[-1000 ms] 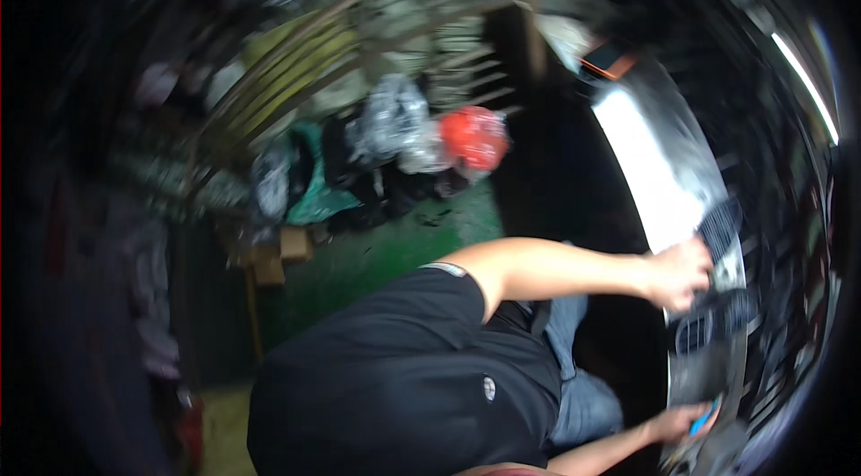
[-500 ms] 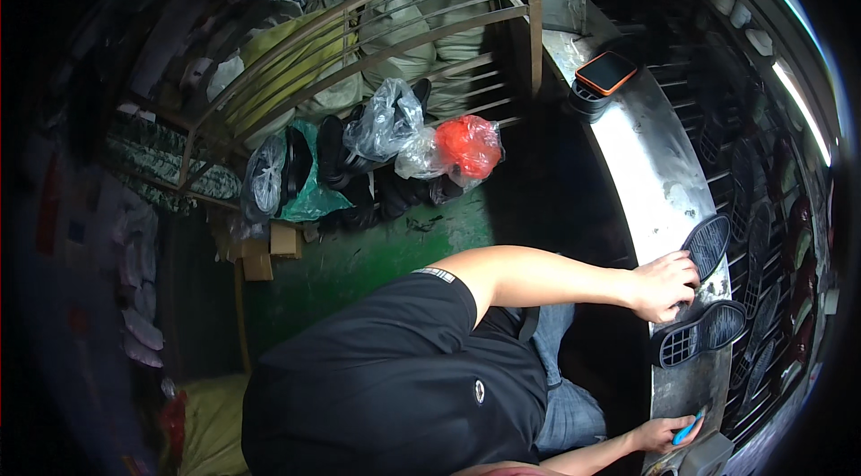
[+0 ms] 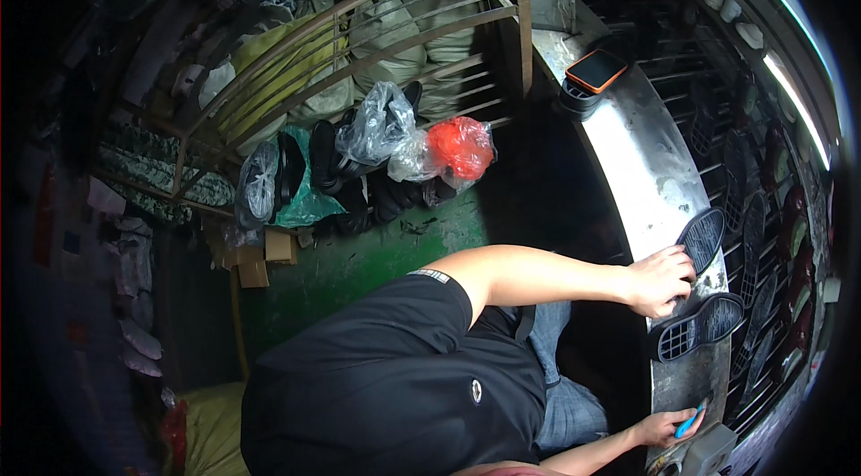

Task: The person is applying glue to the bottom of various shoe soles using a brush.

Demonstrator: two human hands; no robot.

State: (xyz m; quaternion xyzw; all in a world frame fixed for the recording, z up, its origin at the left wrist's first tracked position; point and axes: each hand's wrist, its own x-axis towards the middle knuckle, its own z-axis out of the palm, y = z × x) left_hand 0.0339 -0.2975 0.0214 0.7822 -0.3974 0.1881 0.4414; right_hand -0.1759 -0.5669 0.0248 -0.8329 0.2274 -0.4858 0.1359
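My left hand (image 3: 662,282), the upper one in view, has its fingers curled over the near end of a black shoe sole (image 3: 704,238) on the metal worktop. Beside it lies a second black sole (image 3: 700,328) with a grid pattern at one end; no hand is on it. Lower down, my right hand (image 3: 662,428) is closed around a slim blue-handled tool (image 3: 689,423). The tool's narrow tip points up and away from the fingers, too small to identify.
A phone with an orange edge (image 3: 596,70) rests on a dark stacked item at the worktop's far end. A grey container (image 3: 708,451) stands by my right hand. Beyond the worktop, a barred rack (image 3: 753,270) carries several soles. Bagged shoes (image 3: 377,122) sit near a metal rail.
The view has shifted slightly, so the background sits a little further left. My left hand stays on the sole; my right hand still grips the blue-handled tool, its angle slightly changed.
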